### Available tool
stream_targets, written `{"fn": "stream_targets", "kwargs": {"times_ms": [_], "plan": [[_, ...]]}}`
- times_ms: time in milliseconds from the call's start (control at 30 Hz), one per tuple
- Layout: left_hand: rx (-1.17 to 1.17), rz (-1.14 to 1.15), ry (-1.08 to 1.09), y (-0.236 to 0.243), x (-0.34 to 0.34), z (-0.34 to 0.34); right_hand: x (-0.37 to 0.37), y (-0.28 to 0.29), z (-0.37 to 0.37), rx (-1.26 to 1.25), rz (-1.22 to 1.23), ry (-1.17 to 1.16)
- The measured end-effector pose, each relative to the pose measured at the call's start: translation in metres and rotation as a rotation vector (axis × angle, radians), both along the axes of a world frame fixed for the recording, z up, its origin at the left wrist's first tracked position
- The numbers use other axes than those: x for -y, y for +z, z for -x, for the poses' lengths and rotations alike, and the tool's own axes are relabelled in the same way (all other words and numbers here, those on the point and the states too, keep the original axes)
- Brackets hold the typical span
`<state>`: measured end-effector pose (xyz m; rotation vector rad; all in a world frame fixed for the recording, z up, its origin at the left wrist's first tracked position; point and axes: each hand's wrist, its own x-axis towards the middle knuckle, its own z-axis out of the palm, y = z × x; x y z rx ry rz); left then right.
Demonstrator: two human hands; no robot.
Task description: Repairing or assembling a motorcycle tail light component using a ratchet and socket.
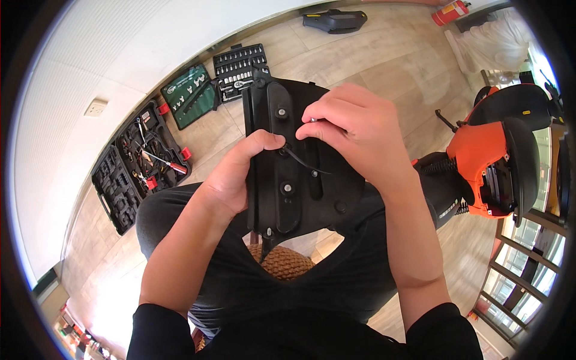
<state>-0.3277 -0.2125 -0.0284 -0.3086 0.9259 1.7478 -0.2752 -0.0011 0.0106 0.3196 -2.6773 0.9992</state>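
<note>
A black plastic panel [330, 204] rests across my lap, with a raised long strip [288, 210] along its left part. Bolts [288, 188] with bright heads sit in the strip. My left hand [243, 168] grips the panel's left edge, its thumb pressed on the strip beside a thin black cable or tie [306, 163] that curves off to the right. Above the panel's right half, my right hand [360, 123] pinches a small shiny metal piece [313, 120] between thumb and forefinger; most of it is hidden, so its exact kind does not show.
On the floor at left lie an opened tool case [123, 180] with a red-handled screwdriver [174, 165], a green wrench pouch [189, 96] and a socket set [240, 63]. A black molded part [336, 21] lies far ahead. An orange and black scooter [474, 150] stands right, a fire extinguisher [450, 12] behind.
</note>
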Motion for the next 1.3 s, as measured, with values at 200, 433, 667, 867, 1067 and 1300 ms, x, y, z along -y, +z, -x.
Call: {"fn": "stream_targets", "kwargs": {"times_ms": [200,433,667,867,1067,1300], "plan": [[0.054,0.023,0.046,0.007,0.0,0.005,0.005,-0.012,0.005,0.004,0.195,0.053],[0.118,0.118,0.003,0.007,0.006,0.015,-0.001,-0.014,0.012,0.223,0.388,0.035],[0.106,0.074,-0.011,0.004,0.01,0.018,-0.002,-0.011,0.014,0.386,0.535,-0.096],[0.158,0.075,-0.035,0.005,0.01,0.015,-0.005,-0.016,0.013,0.411,0.459,-0.155],[0.154,0.053,-0.084,-0.003,0.012,0.018,-0.001,-0.018,0.013,0.333,0.349,-0.151],[0.161,0.034,-0.093,-0.015,0.015,0.025,-0.007,-0.026,0.015,0.228,0.348,-0.051]]}}
